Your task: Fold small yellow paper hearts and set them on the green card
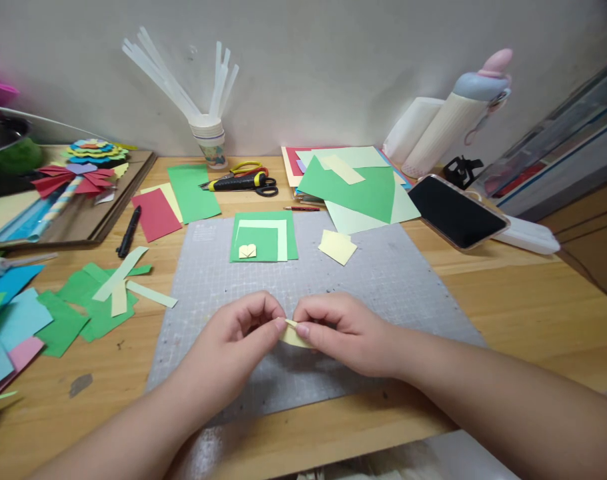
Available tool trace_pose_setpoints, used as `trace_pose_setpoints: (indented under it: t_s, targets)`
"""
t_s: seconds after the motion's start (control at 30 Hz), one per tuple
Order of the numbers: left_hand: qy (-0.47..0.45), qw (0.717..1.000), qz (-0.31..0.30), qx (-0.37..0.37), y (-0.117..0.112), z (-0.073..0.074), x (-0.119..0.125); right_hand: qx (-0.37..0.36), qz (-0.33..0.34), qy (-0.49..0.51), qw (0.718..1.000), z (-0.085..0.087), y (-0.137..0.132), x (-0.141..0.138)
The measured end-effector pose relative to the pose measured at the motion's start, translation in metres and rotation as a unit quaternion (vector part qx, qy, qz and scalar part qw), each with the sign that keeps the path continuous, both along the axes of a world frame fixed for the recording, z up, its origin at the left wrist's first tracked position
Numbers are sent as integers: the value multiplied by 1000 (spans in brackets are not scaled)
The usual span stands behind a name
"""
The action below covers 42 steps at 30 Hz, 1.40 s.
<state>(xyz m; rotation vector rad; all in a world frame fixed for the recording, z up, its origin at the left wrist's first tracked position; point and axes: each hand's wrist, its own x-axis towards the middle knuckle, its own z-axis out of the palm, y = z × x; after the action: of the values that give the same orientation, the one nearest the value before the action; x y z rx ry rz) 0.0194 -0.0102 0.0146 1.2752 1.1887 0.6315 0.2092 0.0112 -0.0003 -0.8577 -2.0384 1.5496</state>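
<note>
Between my left hand (251,330) and my right hand (336,330), a small piece of pale yellow paper (294,337) is pinched at its upper edge, above the grey cutting mat (198,347). Both thumbs press on it, and much of the piece is covered by my fingers. Beyond my hands lie stacked green and pale green paper squares (263,220). A small folded yellow paper heart (247,251) rests on their lower left corner. To the right are loose pale yellow paper pieces (337,247).
Green scraps (103,313) and coloured papers lie left. Scissors (268,185), a utility knife (238,182) and a paper cup (211,147) of white strips stand behind. A sheet pile (353,187), phone (456,212) and bottle (443,133) occupy the right.
</note>
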Motion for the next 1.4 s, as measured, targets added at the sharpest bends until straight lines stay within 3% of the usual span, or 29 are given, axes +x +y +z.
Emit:
trace_pose_setpoints:
  t_s: [0.2,0.3,0.53,0.67,0.97,1.4]
  targets:
    - [4,1000,-5,-5,1,0,-1,60,3,-13,998,0,1,0]
    - [23,1000,-9,8,-1,0,0,50,-3,-13,999,0,1,0]
    - [122,987,-21,104,-5,7,-1,-182,-39,62,981,-4,-1,-4]
    - [135,983,-28,123,-5,7,-1,-243,-48,76,966,-4,-1,-7]
    - [109,989,0,99,-5,5,-1,-203,-93,81,971,-7,1,-7]
    - [111,989,-7,99,-6,6,0,-163,-77,77,981,-3,-2,-7]
